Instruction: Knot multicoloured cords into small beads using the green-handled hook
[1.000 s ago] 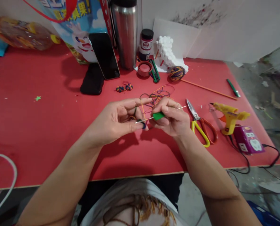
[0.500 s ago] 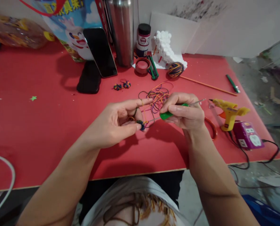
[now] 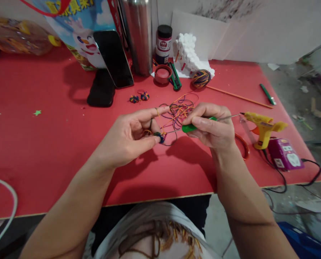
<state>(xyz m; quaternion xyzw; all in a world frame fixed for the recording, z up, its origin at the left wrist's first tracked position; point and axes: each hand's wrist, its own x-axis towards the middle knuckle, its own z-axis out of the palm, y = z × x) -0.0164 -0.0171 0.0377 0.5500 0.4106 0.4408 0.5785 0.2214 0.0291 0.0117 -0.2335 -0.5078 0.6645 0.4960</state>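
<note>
Between the thumb and fingers of my left hand (image 3: 133,138) is a small dark multicoloured crochet piece (image 3: 159,136). Yarn loops over its raised index finger and runs down to the piece. My right hand (image 3: 211,126) is closed on the green handle of a crochet hook (image 3: 189,128). The hook's thin metal shaft reaches left to the piece, and another metal end points right. Whether the tip sits inside a stitch is too small to tell. Behind both hands lies a loose tangle of multicoloured yarn (image 3: 180,108).
Two small crocheted pieces (image 3: 139,97) lie beyond my left hand. A yarn ball (image 3: 200,78), a green cutter (image 3: 175,77) and a phone (image 3: 114,59) are farther back. To the right are a yellow glue gun (image 3: 264,126) and a purple box (image 3: 286,154).
My left hand and the crochet piece have shifted slightly left and up. The hook has moved a little left with my right hand, its shaft still at the piece.
</note>
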